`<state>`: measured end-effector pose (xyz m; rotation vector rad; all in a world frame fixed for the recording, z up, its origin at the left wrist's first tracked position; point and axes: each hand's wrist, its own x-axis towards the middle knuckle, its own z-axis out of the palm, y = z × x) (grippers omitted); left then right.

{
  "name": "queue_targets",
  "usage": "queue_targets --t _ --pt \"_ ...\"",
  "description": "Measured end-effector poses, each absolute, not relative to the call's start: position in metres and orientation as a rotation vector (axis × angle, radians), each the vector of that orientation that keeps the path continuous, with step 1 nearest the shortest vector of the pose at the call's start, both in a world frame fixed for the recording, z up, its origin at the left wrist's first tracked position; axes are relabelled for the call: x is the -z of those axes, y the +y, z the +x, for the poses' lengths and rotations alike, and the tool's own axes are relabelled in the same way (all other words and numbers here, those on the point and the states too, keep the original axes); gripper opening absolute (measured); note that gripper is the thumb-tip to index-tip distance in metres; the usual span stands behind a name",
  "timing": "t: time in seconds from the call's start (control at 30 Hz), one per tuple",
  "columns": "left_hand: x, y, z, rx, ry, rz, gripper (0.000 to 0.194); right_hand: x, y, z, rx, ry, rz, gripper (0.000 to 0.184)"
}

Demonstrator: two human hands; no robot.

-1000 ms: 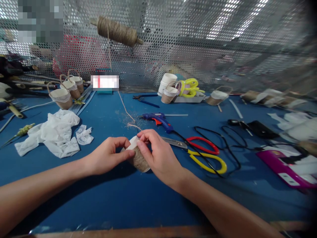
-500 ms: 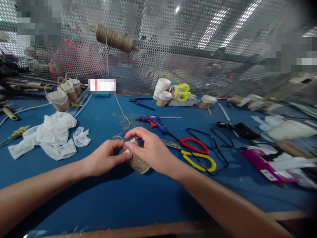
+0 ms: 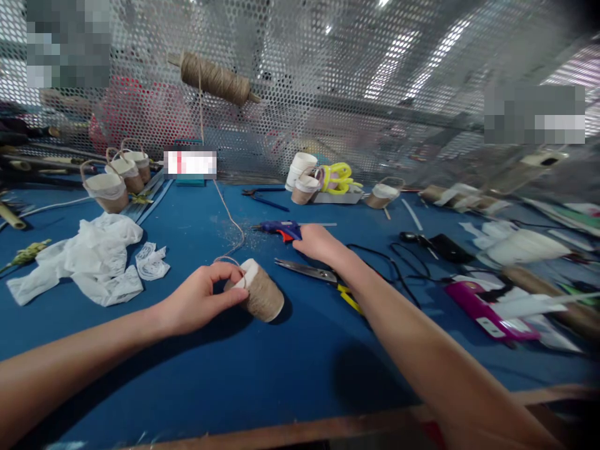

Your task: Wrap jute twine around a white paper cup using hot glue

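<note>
My left hand (image 3: 213, 290) is closed on the rim of a small white cup wrapped in brown twine (image 3: 265, 294), which tilts on its side just above the blue table. A loose length of twine (image 3: 229, 215) runs from that rim up to the spool (image 3: 213, 78) hanging at the mesh. Over the handle of a blue glue gun (image 3: 276, 227) lies my right hand (image 3: 316, 242), its fingers closed round it; the gun still rests on the table. Scissors with metal blades (image 3: 307, 270) sit below the right hand, their grips partly covered by my forearm.
White lace (image 3: 94, 256) lies at the left, with several handled cups (image 3: 107, 192) behind it. Pliers (image 3: 265, 197), more cups (image 3: 304, 187) and yellow cord (image 3: 340, 178) stand at the back. A black cable (image 3: 394, 262) and a purple device (image 3: 487, 312) are at the right.
My right hand has left the cup and moved forward and right onto the glue gun. The left hand still holds the cup, which is now more fully visible.
</note>
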<state>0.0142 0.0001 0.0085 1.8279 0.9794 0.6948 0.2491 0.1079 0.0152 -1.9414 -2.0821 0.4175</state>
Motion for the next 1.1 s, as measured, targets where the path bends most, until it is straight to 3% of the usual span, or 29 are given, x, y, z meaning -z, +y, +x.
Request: queue_targets --t 0.17,0.37,0.47,0.6,0.77,0.87,1.1 --pt "-0.008 0.000 0.013 -0.771 0.972 1.901 0.015 -0.003 0.105 0.252 -0.502 -1.941 -1.938 0.022" --pt "-0.007 0.006 0.010 -0.809 1.011 1.916 0.014 -0.032 0.063 0.251 -0.776 -1.793 -1.646 0.019" --pt "-0.006 0.009 0.009 -0.792 1.017 1.897 0.015 -0.045 0.039 0.249 -1.082 -1.692 -1.498 0.015" --pt "-0.006 0.010 0.008 -0.773 1.056 1.884 0.013 -0.055 0.014 0.244 -1.136 -1.868 -1.441 0.017" --pt "-0.004 0.011 0.008 -0.767 1.103 1.845 0.016 -0.058 0.000 0.240 -0.871 -2.004 -1.512 0.014" --pt "-0.003 0.013 0.008 -0.759 1.135 1.825 0.017 -0.054 -0.003 0.243 -0.618 -2.087 -1.576 0.023" --pt "-0.003 0.012 0.007 -0.741 1.119 1.828 0.017 -0.048 -0.003 0.250 -0.158 -2.543 -1.187 0.024"
